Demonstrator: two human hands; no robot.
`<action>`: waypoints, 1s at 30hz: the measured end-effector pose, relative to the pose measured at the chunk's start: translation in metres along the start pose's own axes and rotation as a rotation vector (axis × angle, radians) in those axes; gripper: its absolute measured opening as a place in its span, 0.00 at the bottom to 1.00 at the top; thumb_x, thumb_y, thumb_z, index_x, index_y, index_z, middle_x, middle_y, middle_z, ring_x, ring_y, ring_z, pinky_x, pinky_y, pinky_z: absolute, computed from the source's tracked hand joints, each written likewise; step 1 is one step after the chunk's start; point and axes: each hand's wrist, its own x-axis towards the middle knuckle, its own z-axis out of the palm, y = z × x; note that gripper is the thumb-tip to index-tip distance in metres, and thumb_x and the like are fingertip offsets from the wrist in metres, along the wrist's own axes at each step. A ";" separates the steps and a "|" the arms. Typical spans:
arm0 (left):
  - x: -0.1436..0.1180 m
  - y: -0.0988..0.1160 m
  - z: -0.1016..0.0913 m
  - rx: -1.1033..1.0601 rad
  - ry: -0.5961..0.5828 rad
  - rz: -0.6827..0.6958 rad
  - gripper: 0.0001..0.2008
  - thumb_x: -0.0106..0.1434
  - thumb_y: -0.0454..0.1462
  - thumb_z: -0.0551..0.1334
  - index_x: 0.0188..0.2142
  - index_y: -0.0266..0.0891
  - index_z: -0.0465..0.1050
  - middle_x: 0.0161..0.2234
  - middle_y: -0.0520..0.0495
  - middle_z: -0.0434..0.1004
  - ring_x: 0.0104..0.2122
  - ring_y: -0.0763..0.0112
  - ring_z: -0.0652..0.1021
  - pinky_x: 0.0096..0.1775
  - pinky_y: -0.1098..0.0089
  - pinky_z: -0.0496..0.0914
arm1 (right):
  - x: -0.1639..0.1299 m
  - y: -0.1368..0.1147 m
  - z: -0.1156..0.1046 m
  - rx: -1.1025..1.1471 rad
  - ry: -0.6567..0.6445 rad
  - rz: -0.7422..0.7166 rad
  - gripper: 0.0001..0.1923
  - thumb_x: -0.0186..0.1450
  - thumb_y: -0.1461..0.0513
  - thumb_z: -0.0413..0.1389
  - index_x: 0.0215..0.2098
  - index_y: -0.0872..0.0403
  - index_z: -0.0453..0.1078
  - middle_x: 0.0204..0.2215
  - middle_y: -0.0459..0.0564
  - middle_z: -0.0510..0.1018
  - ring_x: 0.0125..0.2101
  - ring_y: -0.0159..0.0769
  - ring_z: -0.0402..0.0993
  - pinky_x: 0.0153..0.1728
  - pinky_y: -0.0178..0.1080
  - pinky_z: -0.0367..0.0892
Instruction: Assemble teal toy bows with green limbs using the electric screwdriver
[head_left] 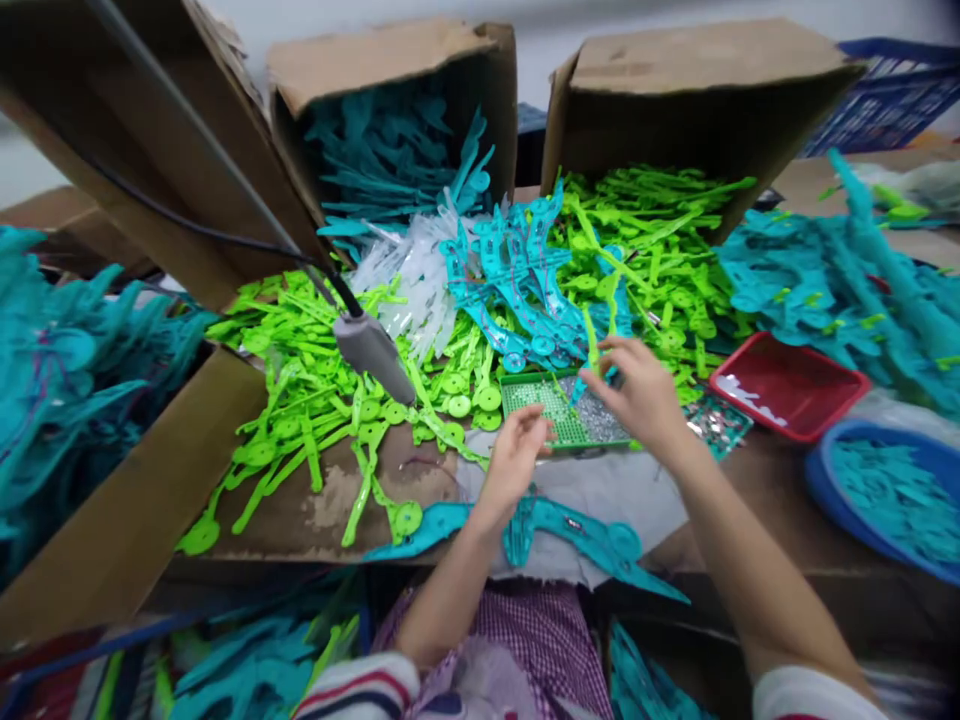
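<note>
My right hand (637, 392) is closed, thumb and fingers pinching a long lime-green plastic arm (592, 340) that points up and away from me. Just below its fingertips is a green tray (592, 445) with small pale pieces on one side and small silvery metal pieces on the other. My left hand (519, 440) hovers at the tray's near left edge, its fingers loosely bent and apart, with nothing visible in them. Beneath my left forearm, a wide teal plastic part (592, 535) lies across the table's front edge on a pale sheet (652, 495).
Lime-green arms (300, 420) are heaped at left, with a grey-handled hanging tool (373, 352) above them. Behind are teal assemblies (525, 275), translucent pieces (416, 270) and open cardboard boxes (675, 60). A red tray (832, 395) and blue basin (825, 500) stand at right.
</note>
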 end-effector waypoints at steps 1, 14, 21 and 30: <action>0.009 -0.004 0.009 -0.061 -0.001 -0.029 0.22 0.61 0.50 0.68 0.49 0.41 0.74 0.46 0.44 0.79 0.43 0.67 0.80 0.42 0.69 0.73 | -0.025 -0.017 0.002 -0.004 -0.042 -0.044 0.09 0.68 0.57 0.56 0.32 0.51 0.67 0.46 0.57 0.77 0.50 0.47 0.74 0.51 0.52 0.70; -0.029 -0.046 0.024 0.059 -0.416 -0.085 0.26 0.54 0.43 0.74 0.51 0.37 0.75 0.46 0.40 0.79 0.43 0.67 0.78 0.47 0.62 0.74 | -0.173 -0.080 -0.029 0.333 0.325 0.584 0.24 0.64 0.48 0.59 0.56 0.43 0.66 0.57 0.56 0.70 0.58 0.50 0.71 0.52 0.57 0.74; -0.038 -0.042 0.023 0.341 -0.599 0.048 0.21 0.60 0.41 0.69 0.52 0.37 0.78 0.43 0.42 0.82 0.36 0.69 0.78 0.40 0.63 0.75 | -0.167 -0.063 -0.033 0.696 0.107 0.936 0.32 0.61 0.41 0.58 0.57 0.47 0.67 0.36 0.51 0.77 0.27 0.36 0.73 0.21 0.38 0.67; -0.028 -0.044 -0.015 0.959 -0.976 0.381 0.38 0.53 0.50 0.74 0.61 0.44 0.70 0.61 0.36 0.69 0.60 0.48 0.70 0.59 0.49 0.64 | -0.212 -0.035 -0.037 0.778 0.019 1.157 0.35 0.49 0.47 0.69 0.51 0.51 0.72 0.21 0.44 0.76 0.21 0.37 0.72 0.21 0.38 0.66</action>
